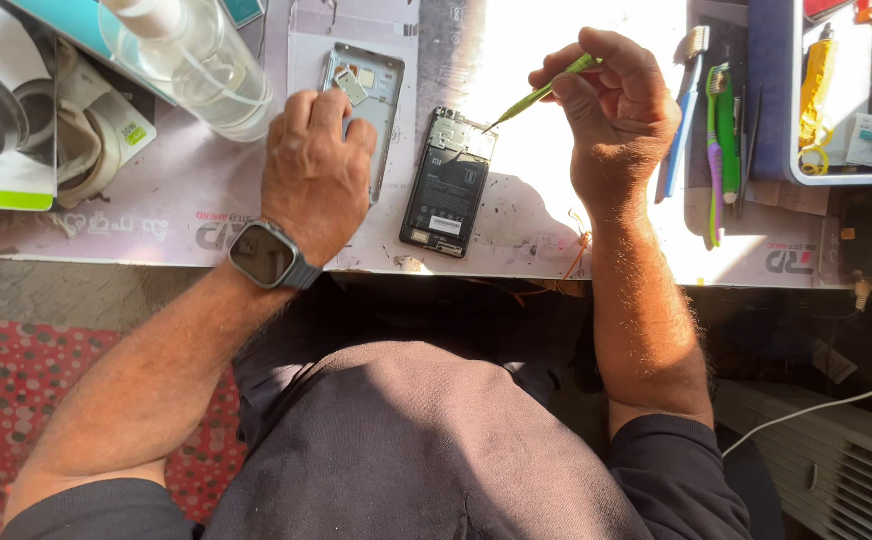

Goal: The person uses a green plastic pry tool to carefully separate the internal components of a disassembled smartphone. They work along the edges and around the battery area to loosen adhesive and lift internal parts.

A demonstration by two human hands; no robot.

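Observation:
An opened smartphone (pixel 450 185) lies on the work mat with its back off, battery and metal shield showing. My right hand (pixel 616 110) pinches a thin green tool (pixel 541 93) whose tip touches the phone's top edge. My left hand (pixel 314 170), a smartwatch (pixel 266 256) on its wrist, rests knuckles-up on the mat beside the phone. It partly covers the removed grey phone frame (pixel 368 85). I cannot tell whether the left fingers hold anything.
A clear plastic bottle (pixel 196 55) lies at the back left near a boxed product (pixel 6 110). Toothbrushes and tweezers (pixel 721 130) lie right of my right hand, next to a blue tray (pixel 836 100) of small tools. Mat edge (pixel 456 270) runs near my body.

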